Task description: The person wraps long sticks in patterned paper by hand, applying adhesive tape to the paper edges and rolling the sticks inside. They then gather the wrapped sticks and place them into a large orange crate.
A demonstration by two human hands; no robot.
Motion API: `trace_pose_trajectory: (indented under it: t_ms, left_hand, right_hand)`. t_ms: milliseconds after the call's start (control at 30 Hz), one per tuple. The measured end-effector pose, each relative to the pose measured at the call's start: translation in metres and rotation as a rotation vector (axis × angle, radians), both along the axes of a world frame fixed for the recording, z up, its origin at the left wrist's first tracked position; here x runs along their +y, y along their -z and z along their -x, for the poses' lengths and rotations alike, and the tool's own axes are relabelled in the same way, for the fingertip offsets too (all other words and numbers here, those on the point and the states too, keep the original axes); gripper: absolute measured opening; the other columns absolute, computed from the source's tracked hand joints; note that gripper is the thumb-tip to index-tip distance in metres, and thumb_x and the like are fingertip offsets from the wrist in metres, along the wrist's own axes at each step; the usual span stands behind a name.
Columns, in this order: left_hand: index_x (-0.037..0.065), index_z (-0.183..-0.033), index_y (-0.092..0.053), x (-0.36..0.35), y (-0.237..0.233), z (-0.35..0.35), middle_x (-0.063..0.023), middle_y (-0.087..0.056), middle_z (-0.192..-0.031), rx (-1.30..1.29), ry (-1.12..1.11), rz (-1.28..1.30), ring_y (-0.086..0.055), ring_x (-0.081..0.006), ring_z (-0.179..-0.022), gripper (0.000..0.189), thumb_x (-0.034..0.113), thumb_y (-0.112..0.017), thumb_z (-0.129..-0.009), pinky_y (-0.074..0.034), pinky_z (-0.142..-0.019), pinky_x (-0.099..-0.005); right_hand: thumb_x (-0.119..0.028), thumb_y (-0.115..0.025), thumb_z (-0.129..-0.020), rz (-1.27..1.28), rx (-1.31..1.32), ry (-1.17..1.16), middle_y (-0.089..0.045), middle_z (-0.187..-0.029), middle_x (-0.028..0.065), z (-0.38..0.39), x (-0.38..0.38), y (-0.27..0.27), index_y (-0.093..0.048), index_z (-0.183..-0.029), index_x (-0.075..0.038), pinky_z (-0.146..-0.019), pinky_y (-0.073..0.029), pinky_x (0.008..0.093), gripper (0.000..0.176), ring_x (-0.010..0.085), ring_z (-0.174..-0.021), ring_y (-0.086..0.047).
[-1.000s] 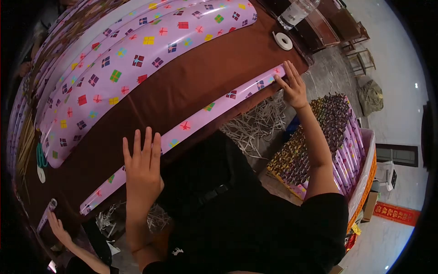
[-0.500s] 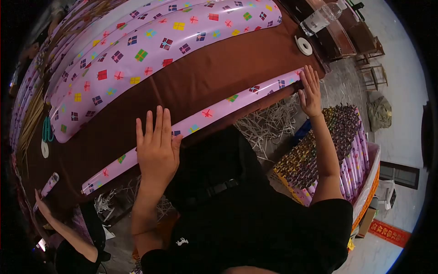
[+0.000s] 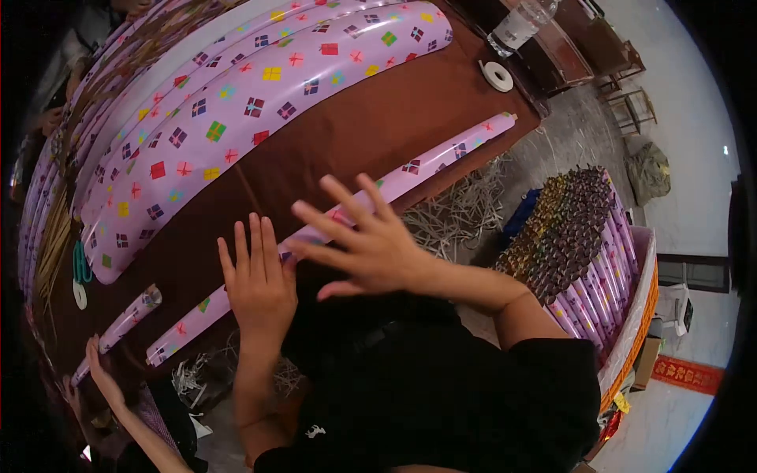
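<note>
A long, slim roll of pink gift-patterned wrapping paper (image 3: 438,163) lies diagonally along the near edge of the brown-covered table. My left hand (image 3: 259,284) rests flat over its left half, fingers stretched out and close together. Over the middle of the roll is my right hand (image 3: 371,246), fingers spread wide and slightly blurred, with nothing in it. Both ends of the roll show, and my hands hide part of its middle. Beyond it lie large pink sheets of the same paper (image 3: 260,102), curled over along their near edge.
At the left, another person's hand (image 3: 105,378) touches a second paper roll (image 3: 130,322). Green-handled scissors (image 3: 81,264) lie near the sheets. A white tape roll (image 3: 497,76) and a plastic bottle (image 3: 520,27) stand at the far right. Finished rolls (image 3: 587,303) fill an orange basket (image 3: 643,331); paper shreds (image 3: 457,213) lie below.
My right hand has left the roll's right end and swung left to its middle, fingers spreading. My left hand stays on the roll. The other person's roll has come further into view.
</note>
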State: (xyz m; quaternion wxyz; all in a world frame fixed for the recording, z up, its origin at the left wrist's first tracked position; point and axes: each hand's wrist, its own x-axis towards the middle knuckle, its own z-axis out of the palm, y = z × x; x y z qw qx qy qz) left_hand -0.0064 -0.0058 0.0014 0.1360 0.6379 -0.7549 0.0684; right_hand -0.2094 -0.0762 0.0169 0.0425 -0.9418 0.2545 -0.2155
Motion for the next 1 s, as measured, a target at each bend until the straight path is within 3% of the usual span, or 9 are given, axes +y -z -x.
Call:
trace_pose_trajectory:
  t_ms: [67, 200, 300, 500, 567, 700, 833, 933, 1000]
  left_hand:
    - [-0.004, -0.141, -0.042, 0.000, 0.004, -0.002, -0.0181, -0.044, -0.147, -0.011, 0.025, 0.019, -0.039, -0.0366, -0.138, 0.046, 0.019, -0.045, -0.101, -0.029, -0.112, -0.0564]
    - [-0.004, -0.142, -0.040, -0.002, 0.004, 0.001, -0.0178, -0.043, -0.147, -0.082, -0.005, 0.047, -0.038, -0.0371, -0.138, 0.048, 0.023, -0.042, -0.103, -0.030, -0.112, -0.0570]
    - [-0.005, -0.143, -0.040, -0.001, 0.004, 0.000, -0.0179, -0.043, -0.147, -0.109, -0.013, 0.031, -0.038, -0.0374, -0.138, 0.049, 0.025, -0.041, -0.104, -0.030, -0.111, -0.0574]
    - [-0.004, -0.141, -0.042, -0.001, 0.006, -0.001, -0.0178, -0.044, -0.147, -0.095, -0.008, 0.040, -0.041, -0.0380, -0.136, 0.052, 0.029, -0.045, -0.101, -0.030, -0.112, -0.0567]
    - [-0.004, -0.142, -0.042, -0.001, 0.005, -0.001, -0.0176, -0.044, -0.147, -0.089, -0.006, 0.035, -0.041, -0.0378, -0.136, 0.052, 0.028, -0.045, -0.101, -0.030, -0.112, -0.0564]
    - [-0.005, -0.142, -0.041, -0.002, 0.001, -0.002, -0.0182, -0.044, -0.146, -0.070, 0.000, 0.003, -0.039, -0.0372, -0.137, 0.050, 0.027, -0.041, -0.103, -0.029, -0.113, -0.0557]
    - [-0.006, -0.143, -0.039, -0.003, 0.001, -0.003, -0.0191, -0.044, -0.147, -0.054, 0.008, -0.032, -0.038, -0.0373, -0.138, 0.049, 0.026, -0.036, -0.105, -0.028, -0.113, -0.0553]
    - [-0.004, -0.143, -0.039, -0.002, 0.002, -0.003, -0.0175, -0.041, -0.148, -0.039, 0.006, -0.031, -0.037, -0.0367, -0.138, 0.052, 0.027, -0.043, -0.102, -0.027, -0.114, -0.0552]
    - [-0.004, -0.143, -0.039, -0.002, 0.003, -0.003, -0.0175, -0.041, -0.148, -0.044, 0.012, -0.030, -0.037, -0.0365, -0.138, 0.052, 0.027, -0.044, -0.102, -0.027, -0.114, -0.0551]
  right_hand:
    - [-0.072, -0.049, -0.081, -0.084, -0.010, -0.024, -0.036, -0.154, 0.0099, -0.018, 0.014, 0.014, -0.050, -0.141, -0.025, -0.109, -0.018, 0.0683, 0.076, 0.0440, -0.142, -0.027]
    - [-0.070, -0.055, -0.079, -0.032, 0.003, 0.135, -0.036, -0.152, 0.0137, -0.006, 0.016, 0.021, -0.051, -0.138, -0.021, -0.105, -0.013, 0.0757, 0.077, 0.0456, -0.142, -0.025]
    - [-0.073, -0.049, -0.080, 0.108, 0.009, 0.327, -0.034, -0.153, 0.0142, 0.027, -0.001, 0.035, -0.052, -0.139, -0.026, -0.104, -0.007, 0.0772, 0.075, 0.0488, -0.142, -0.023]
    - [-0.077, -0.024, -0.089, 0.349, 0.022, 0.624, -0.038, -0.152, 0.0141, 0.141, -0.061, 0.061, -0.053, -0.140, -0.020, -0.111, 0.007, 0.0671, 0.081, 0.0462, -0.143, -0.023]
    - [-0.075, -0.023, -0.090, 0.425, 0.017, 0.683, -0.038, -0.153, 0.0118, 0.179, -0.082, 0.065, -0.050, -0.141, -0.018, -0.111, 0.008, 0.0655, 0.082, 0.0424, -0.145, -0.022]
    - [-0.062, -0.029, -0.098, 0.519, 0.063, 0.799, -0.033, -0.156, 0.0079, 0.232, -0.110, 0.065, -0.038, -0.150, -0.019, -0.114, 0.004, 0.0613, 0.068, 0.0342, -0.147, -0.021]
    - [-0.048, -0.040, -0.098, 0.431, -0.095, 0.939, -0.031, -0.157, 0.0109, 0.229, -0.115, 0.059, -0.036, -0.150, -0.012, -0.117, 0.001, 0.0563, 0.063, 0.0353, -0.147, -0.021]
    - [-0.046, -0.042, -0.096, 0.347, -0.279, 0.711, -0.033, -0.153, 0.0198, 0.160, -0.086, 0.042, -0.036, -0.147, -0.003, -0.117, -0.006, 0.0573, 0.068, 0.0395, -0.146, -0.021]
    - [-0.062, -0.048, -0.089, 0.182, -0.199, 0.450, -0.036, -0.152, 0.0176, 0.103, -0.049, 0.037, -0.041, -0.144, -0.005, -0.114, -0.015, 0.0570, 0.080, 0.0403, -0.143, -0.028]
